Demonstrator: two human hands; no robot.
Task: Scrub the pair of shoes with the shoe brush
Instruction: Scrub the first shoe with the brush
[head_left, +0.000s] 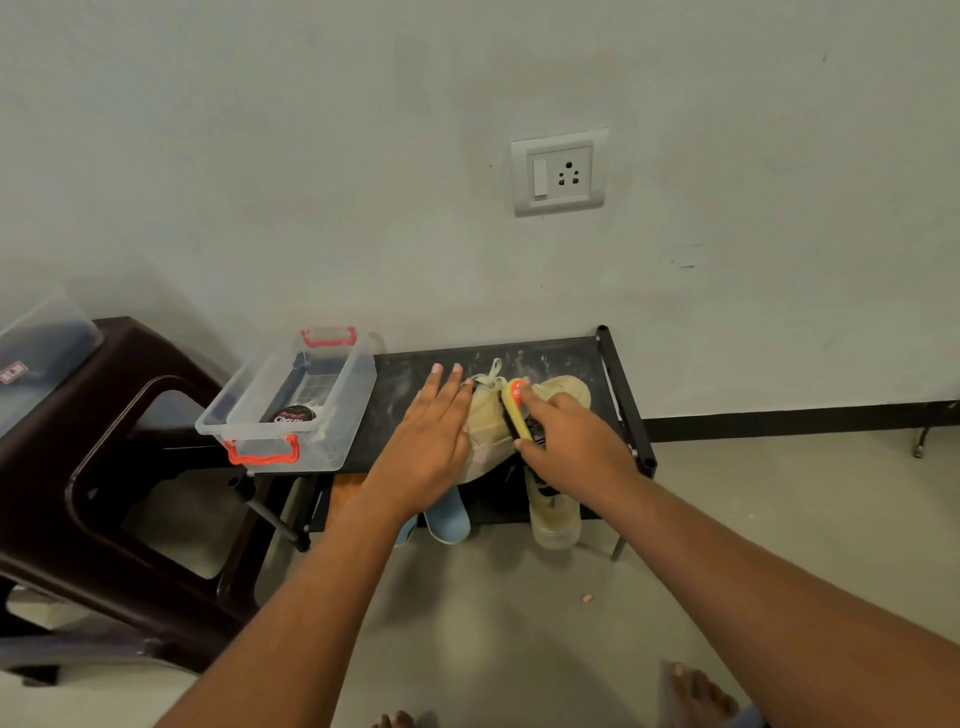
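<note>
A box (358, 395) is sitting on the left end of the rack (545, 353), a tin (295, 414) lying in it; the shoes (488, 421) are lying right of it, a stool (104, 441) standing further left

A pale, scuffed plaster wall (311, 156) fills the upper view, with a white switch-and-socket plate (560, 171) set in it. A black skirting strip (779, 418) runs where it meets the light grey floor (493, 613). A low black shoe rack (561, 353) stands against the wall, with a dark brown plastic stool (104, 467) just to its left. The light is soft and even.

Black rack (545, 353) — clear box (356, 410), 2 beige shoes (488, 421).
</note>
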